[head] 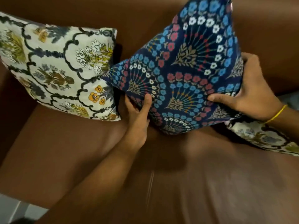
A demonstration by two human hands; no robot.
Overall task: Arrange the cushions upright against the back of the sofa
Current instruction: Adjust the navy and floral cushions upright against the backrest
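A dark blue cushion (191,67) with blue, red and white flowers is held tilted above the brown sofa seat (84,151), its top near the sofa back (137,15). My left hand (137,117) grips its lower left edge, thumb on the front. My right hand (246,92) grips its right edge. A cream cushion (53,67) with dark scrollwork and yellow flowers leans against the sofa back at the left, its corner touching the blue one. Another cream patterned cushion (265,138) lies on the seat at the right, partly under my right wrist.
The sofa's left arm (4,88) rises beside the cream cushion. A strip of pale floor (17,209) shows at the bottom left, past the seat's front edge. A yellow band circles my right wrist.
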